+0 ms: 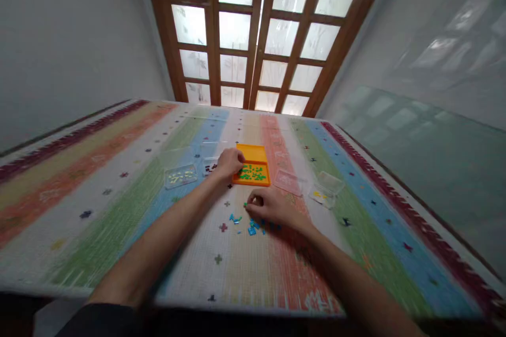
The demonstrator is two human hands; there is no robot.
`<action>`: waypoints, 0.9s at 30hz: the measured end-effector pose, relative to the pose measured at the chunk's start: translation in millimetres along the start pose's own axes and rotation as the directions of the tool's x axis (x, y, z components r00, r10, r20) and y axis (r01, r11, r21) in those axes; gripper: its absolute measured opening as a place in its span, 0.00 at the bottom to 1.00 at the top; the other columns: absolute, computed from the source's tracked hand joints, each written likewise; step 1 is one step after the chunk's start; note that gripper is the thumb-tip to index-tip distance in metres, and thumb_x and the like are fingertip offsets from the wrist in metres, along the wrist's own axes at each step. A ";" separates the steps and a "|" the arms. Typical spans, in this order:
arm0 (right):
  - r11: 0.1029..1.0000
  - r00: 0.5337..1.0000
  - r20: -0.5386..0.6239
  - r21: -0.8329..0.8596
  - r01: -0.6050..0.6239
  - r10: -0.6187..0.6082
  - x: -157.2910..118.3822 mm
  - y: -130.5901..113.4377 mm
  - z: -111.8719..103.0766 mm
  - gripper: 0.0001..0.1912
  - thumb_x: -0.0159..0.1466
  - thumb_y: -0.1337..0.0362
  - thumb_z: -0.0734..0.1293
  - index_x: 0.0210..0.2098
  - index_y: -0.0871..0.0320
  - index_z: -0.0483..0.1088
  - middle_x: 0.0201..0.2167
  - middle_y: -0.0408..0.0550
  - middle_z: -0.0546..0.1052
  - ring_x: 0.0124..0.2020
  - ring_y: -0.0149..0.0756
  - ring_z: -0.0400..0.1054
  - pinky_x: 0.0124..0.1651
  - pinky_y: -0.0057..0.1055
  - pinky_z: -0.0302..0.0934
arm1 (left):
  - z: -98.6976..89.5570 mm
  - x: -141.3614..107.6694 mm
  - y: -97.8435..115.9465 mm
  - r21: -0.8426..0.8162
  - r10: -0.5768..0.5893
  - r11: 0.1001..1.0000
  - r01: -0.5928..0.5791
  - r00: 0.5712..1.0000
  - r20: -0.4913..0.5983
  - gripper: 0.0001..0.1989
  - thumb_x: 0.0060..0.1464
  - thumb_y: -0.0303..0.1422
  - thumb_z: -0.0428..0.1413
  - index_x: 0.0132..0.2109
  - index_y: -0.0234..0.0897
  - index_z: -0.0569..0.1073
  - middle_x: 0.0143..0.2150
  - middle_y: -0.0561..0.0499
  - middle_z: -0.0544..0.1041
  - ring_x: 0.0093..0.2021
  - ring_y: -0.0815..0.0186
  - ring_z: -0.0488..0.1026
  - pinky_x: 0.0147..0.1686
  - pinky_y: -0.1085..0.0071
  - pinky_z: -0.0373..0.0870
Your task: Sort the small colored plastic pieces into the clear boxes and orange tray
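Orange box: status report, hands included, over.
Left hand at left side of orange box. Box open, green pieces inside. Right hand pinching green piece. Blue pieces loose on cloth near right hand.

Stripes galore, and a blaze of orange in the middle!
And what a cloth (pixel 241 284): bands of maroon, cream, salmon, green, blue and white, dotted with little cross and star motifs in navy, red and more! Bright orange on the case (pixel 253 154), vivid green for its pieces (pixel 253 172); loose bits (pixel 252 231) flash blue, with touches of green. Pale yellowish pieces (pixel 179 175) at the left, dark maroon-brown ones (pixel 211 168) beside them, yellow (pixel 319 195) over right! Behind, brown door frames (pixel 214 37) around whitish panes (pixel 234 31).
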State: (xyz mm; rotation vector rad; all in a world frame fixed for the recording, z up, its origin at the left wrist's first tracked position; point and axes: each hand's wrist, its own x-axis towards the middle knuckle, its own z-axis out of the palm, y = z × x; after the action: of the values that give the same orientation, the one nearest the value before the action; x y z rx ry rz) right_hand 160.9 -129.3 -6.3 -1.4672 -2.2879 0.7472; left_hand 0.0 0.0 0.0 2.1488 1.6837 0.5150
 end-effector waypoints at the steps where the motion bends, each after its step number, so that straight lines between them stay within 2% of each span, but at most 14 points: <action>1: 1.000 1.000 0.005 -0.007 0.005 -0.005 0.8 0.3 0.3 0.05 0.59 0.74 0.70 0.32 0.63 0.80 0.24 0.43 0.76 0.24 0.27 0.63 0.30 0.25 0.53 | 0.0 0.2 0.1 -0.002 0.000 1.000 0.000 1.000 -0.001 0.15 0.50 0.20 0.61 0.45 0.31 0.85 0.44 0.39 0.86 0.45 0.57 0.82 0.46 0.68 0.74; 9: 0.991 0.982 0.134 0.011 0.134 -0.135 -1.4 -4.1 7.1 0.08 0.62 0.70 0.70 0.39 0.58 0.82 0.26 0.45 0.80 0.24 0.29 0.67 0.31 0.26 0.57 | 1.5 3.0 -1.9 -0.041 0.004 0.999 -0.004 1.000 -0.017 0.14 0.46 0.21 0.64 0.41 0.35 0.86 0.40 0.44 0.86 0.41 0.60 0.82 0.44 0.71 0.75; 12: 0.981 0.965 0.186 -0.032 0.193 -0.183 -2.6 -6.2 11.7 0.11 0.62 0.70 0.69 0.41 0.57 0.83 0.29 0.46 0.82 0.25 0.30 0.68 0.33 0.27 0.58 | 2.4 3.3 -4.3 -0.065 0.024 0.998 -0.026 0.999 -0.028 0.12 0.45 0.21 0.65 0.39 0.35 0.86 0.38 0.45 0.86 0.39 0.60 0.82 0.43 0.70 0.75; 16: 0.968 0.960 0.194 -0.108 0.227 -0.204 -1.7 -2.8 10.5 0.11 0.65 0.70 0.67 0.41 0.59 0.82 0.31 0.49 0.83 0.28 0.31 0.70 0.35 0.27 0.59 | 1.4 1.5 -6.1 -0.098 0.076 0.992 -0.083 0.995 -0.070 0.10 0.47 0.21 0.64 0.38 0.34 0.85 0.38 0.45 0.86 0.39 0.60 0.81 0.44 0.68 0.75; 21: 0.955 0.962 0.168 -0.169 0.244 -0.216 -0.1 6.4 0.2 0.11 0.66 0.69 0.66 0.42 0.61 0.81 0.27 0.48 0.81 0.26 0.30 0.68 0.33 0.26 0.57 | -7.8 -12.5 -2.8 -0.140 0.218 0.962 -0.234 0.968 -0.122 0.10 0.52 0.22 0.61 0.40 0.34 0.84 0.38 0.47 0.85 0.38 0.63 0.79 0.45 0.67 0.74; 27: 0.932 0.915 0.236 -0.075 0.353 -0.328 -2.3 10.9 -6.6 0.12 0.60 0.74 0.67 0.39 0.59 0.82 0.29 0.47 0.82 0.26 0.29 0.69 0.34 0.26 0.59 | -13.1 -56.2 -8.8 -0.171 0.431 0.881 -0.442 0.897 -0.099 0.09 0.50 0.19 0.60 0.34 0.36 0.82 0.34 0.50 0.81 0.35 0.67 0.75 0.43 0.70 0.72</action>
State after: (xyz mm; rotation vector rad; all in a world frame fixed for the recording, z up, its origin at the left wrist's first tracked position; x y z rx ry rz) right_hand 173.4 -126.0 -7.3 -1.0222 -2.7004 0.7093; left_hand -26.4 -51.9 3.6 2.3871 1.1094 0.8325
